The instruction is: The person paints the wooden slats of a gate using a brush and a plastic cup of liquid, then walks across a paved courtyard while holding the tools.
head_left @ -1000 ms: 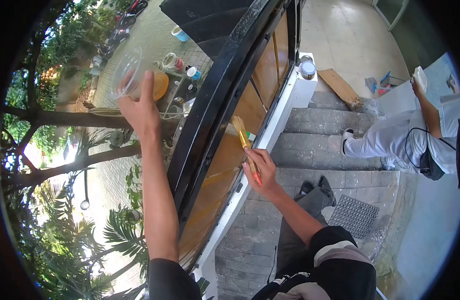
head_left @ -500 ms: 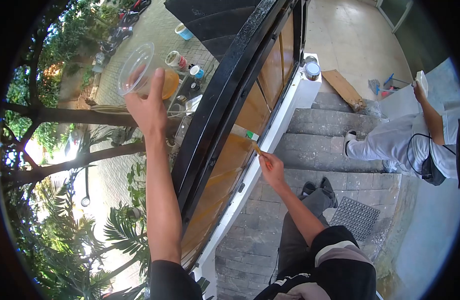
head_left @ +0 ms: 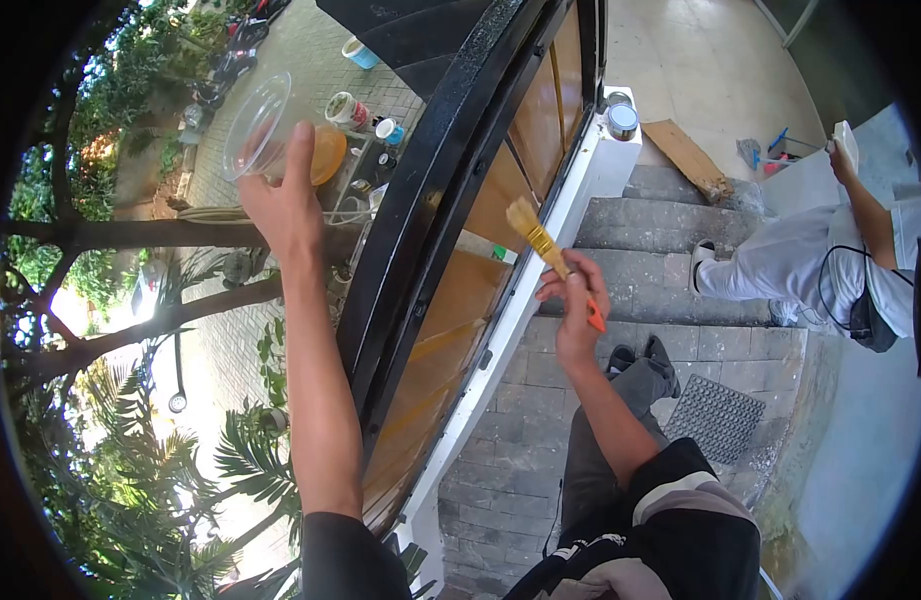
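My left hand [head_left: 286,195] holds a clear plastic cup [head_left: 261,125] with amber liquid in its bottom, tipped on its side in view, beyond the black railing [head_left: 411,220]. In my right hand [head_left: 581,300] is a paintbrush [head_left: 544,245] with pale bristles and an orange handle end. The bristles point up and left, clear of the brown panel [head_left: 451,300] under the railing. Glossy amber patches show on the panel. The white ledge [head_left: 468,400] runs along the panel's lower edge.
A metal can [head_left: 623,120] stands on the white post. Cardboard [head_left: 686,160] lies by the grey steps [head_left: 641,285]. At the right a person in light clothes [head_left: 781,265] holds a white object. Tubs [head_left: 348,110] stand below, left of the railing. Branches [head_left: 131,233] cross the left side.
My right hand has drawn back from the panel, toward the right, and the brush is now raised with its bristles in full view. My left hand with the cup has shifted slightly left.
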Available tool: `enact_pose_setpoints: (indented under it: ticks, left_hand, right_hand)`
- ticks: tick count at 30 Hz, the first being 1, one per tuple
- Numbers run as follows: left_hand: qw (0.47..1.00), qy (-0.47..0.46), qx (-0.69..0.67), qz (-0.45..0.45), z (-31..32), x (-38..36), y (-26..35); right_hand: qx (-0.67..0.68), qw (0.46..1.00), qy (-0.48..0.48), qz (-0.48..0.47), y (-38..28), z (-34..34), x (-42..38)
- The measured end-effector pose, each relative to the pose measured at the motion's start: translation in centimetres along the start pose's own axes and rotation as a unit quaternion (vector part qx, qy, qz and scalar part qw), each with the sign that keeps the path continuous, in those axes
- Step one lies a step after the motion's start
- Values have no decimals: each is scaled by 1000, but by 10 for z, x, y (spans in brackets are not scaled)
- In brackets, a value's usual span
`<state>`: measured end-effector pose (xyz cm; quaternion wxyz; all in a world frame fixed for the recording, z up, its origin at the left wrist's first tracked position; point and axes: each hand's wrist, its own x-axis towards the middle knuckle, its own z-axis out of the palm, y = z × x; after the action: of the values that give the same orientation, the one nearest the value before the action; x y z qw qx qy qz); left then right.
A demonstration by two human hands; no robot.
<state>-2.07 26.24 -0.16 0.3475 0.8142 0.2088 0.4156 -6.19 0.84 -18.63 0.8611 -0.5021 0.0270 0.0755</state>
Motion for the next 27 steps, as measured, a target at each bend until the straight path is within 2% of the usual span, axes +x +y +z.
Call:
enact_pose_setpoints:
  ticks: [4, 7, 13, 18, 21, 23, 25, 27]
  left_hand:
    - [1000, 0, -17, 2, 0, -3, 4]
    - [1000, 0, -14, 12, -2, -2, 2]
    - [1000, 5, -9, 14, -4, -4, 4]
    - [1000, -4, 8, 30, -7, -2, 3]
    - [1000, 11, -14, -6, -8, -8, 7]
    - [999, 33, 8, 20, -7, -5, 5]
    - [999, 22, -40, 9, -9, -5, 8]
    - [1000, 14, 14, 11, -10, -5, 7]
  right_hand:
    - [78, 995, 6, -66, -38, 11, 12]
    - [76, 991, -14, -107, -48, 16, 25]
    - [41, 991, -26, -126, -59, 48, 48]
    - [23, 994, -16, -110, -59, 67, 56]
    - [46, 996, -35, -72, -57, 70, 52]
    - [35, 996, -88, 1, -64, 66, 45]
    - [26, 993, -112, 5, -71, 54, 39]
    - [27, 991, -124, 48, -79, 47, 33]
